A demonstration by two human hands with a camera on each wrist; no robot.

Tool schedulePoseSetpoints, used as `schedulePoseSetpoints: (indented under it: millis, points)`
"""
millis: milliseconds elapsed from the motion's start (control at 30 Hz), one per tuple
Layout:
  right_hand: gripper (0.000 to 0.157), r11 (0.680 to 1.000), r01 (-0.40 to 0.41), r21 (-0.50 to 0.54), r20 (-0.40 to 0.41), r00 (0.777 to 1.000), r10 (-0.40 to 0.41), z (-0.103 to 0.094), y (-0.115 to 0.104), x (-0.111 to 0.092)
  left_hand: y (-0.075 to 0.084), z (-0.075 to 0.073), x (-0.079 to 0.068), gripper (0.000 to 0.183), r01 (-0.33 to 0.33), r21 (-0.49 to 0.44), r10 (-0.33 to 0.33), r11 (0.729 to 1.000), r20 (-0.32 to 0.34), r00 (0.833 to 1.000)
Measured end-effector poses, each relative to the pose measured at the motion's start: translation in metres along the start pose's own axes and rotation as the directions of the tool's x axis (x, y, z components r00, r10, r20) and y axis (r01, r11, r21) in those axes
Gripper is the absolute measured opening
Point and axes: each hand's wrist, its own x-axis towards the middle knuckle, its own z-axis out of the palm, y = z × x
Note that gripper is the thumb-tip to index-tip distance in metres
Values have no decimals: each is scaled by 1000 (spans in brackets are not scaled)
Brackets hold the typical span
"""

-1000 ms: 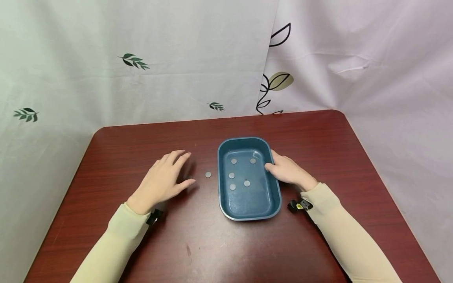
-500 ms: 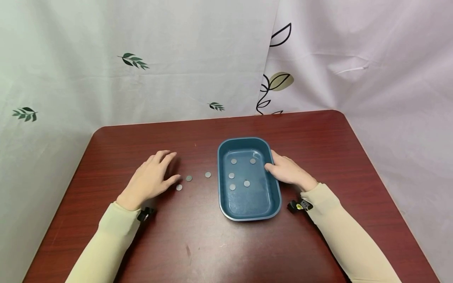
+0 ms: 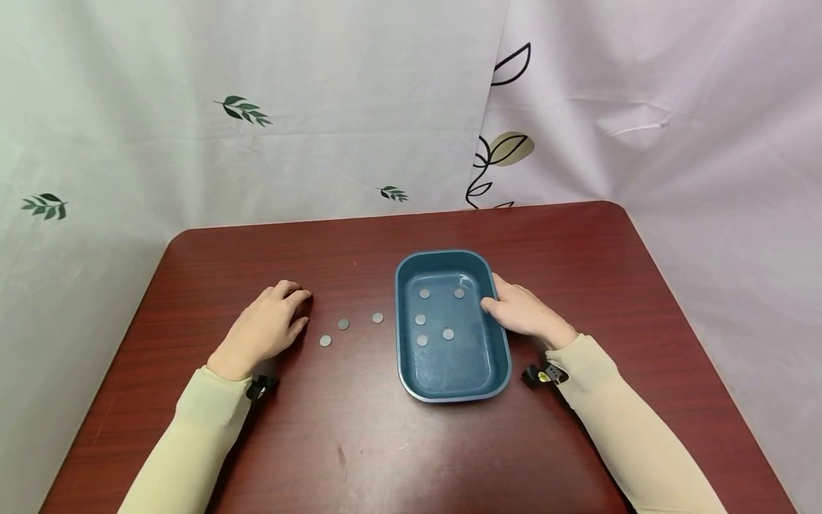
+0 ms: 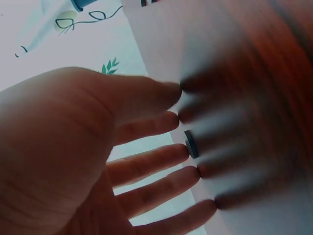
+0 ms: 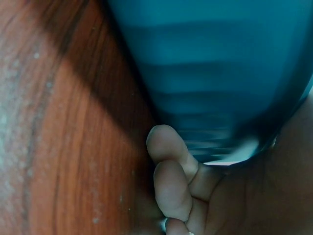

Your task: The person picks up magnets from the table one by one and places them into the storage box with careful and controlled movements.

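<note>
In the head view my left hand (image 3: 262,330) is at the left of the table, fingertips down on the wood. The left wrist view shows a coin-like disc (image 4: 191,144) against one fingertip, with the thumb apart from it. To the right of this hand lie three small grey coin-like discs: a near one (image 3: 325,341), a middle one (image 3: 343,324) and one (image 3: 377,318) by the tray. My right hand (image 3: 521,311) grips the right wall of a deep blue tray (image 3: 454,396), thumb over the rim and the other fingers outside. Several similar discs (image 3: 448,334) lie flat inside it.
The dark red wooden table (image 3: 359,457) has rounded far corners. Behind it and at the sides hangs a pale curtain (image 3: 334,128) with leaf prints. Each wrist carries a small black camera, such as the left one (image 3: 261,387).
My left hand has moved left and towards me, uncovering two discs on the table, and its fingers have come down and drawn in. The right hand and the tray have stayed in place.
</note>
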Motion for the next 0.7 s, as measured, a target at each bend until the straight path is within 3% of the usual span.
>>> schedulePoseSetpoints:
  millis: [233,700]
  points:
    - [65,1000,-8,5,-1,1000,8,0,1,0,-4,-1,3,28,-28,-15,26,1000,-76,997]
    - [63,1000,-3,-15,-18,1000,2,1,0,0,-7,-5,2,22,24,19,-22,1000,-98,995]
